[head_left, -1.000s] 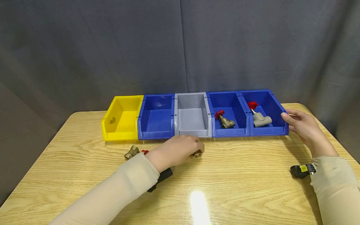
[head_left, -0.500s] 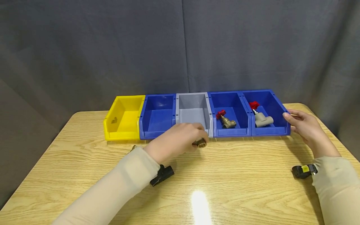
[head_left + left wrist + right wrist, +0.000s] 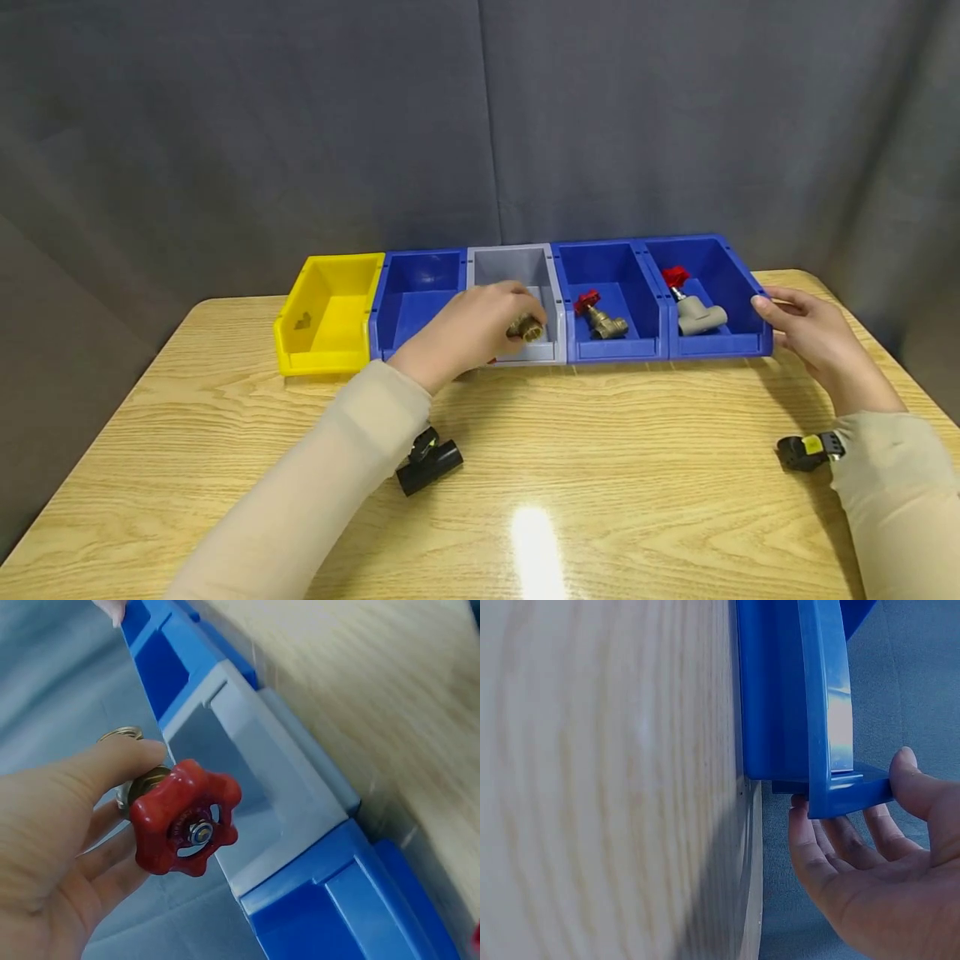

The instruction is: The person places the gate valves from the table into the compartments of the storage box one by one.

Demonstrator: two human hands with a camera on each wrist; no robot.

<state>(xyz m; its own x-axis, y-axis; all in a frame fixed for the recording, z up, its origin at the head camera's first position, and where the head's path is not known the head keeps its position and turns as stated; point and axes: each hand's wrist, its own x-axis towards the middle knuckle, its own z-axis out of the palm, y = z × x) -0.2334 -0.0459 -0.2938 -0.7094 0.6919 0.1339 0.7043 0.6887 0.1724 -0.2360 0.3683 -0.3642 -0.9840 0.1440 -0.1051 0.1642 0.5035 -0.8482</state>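
Observation:
My left hand (image 3: 480,325) grips a brass gate valve (image 3: 527,328) by its body, over the front part of the grey bin (image 3: 522,354). Its red handwheel (image 3: 187,817) faces the left wrist camera. At the far right, my right hand (image 3: 813,337) holds the side wall of the end blue bin (image 3: 829,712), thumb at the rim and fingers against the outside. Inside that bin is a grey plastic valve (image 3: 699,317) with a red handwheel. One bin to its left holds another brass gate valve (image 3: 606,323) with a red handwheel.
Left of the grey bin stand a blue bin (image 3: 423,312) and a yellow bin (image 3: 333,362). A black tee-shaped fitting (image 3: 430,467) lies on the wooden table (image 3: 600,483), partly behind my left sleeve. A black device with a yellow label (image 3: 810,450) sits at my right wrist.
My left hand has risen from the table in front of the bins, carrying the brass gate valve up and forward over the grey bin. The right hand keeps its hold on the end bin.

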